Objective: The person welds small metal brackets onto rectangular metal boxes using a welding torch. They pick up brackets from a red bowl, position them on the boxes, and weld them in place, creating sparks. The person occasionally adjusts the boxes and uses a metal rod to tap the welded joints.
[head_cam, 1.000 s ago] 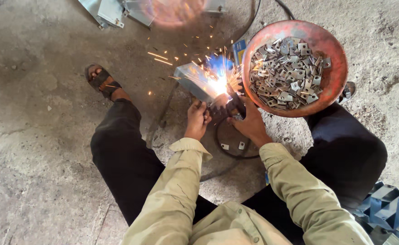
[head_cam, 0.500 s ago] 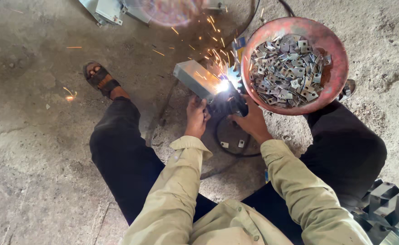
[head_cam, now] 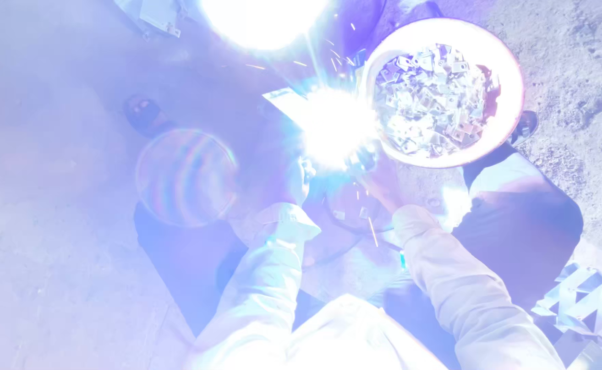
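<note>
A blinding white welding arc burns at the end of a flat metal piece on the floor between my knees. My left hand is just below the flash, at the metal piece; glare hides its fingers. My right hand is on the arc's right side, closed around a dark welding holder that shows at the edge of the glare. A round red bowl full of small metal brackets stands right beside the arc.
My sandalled foot rests on the concrete floor at the left. A cable loops on the floor under my wrists. Folded metal parts lie at the lower right, and more metal lies at the top left. Glare washes out the whole view.
The arc has flared from a small spark shower into a flash that whites out the view. My hands and the bowl stay in the same places.
</note>
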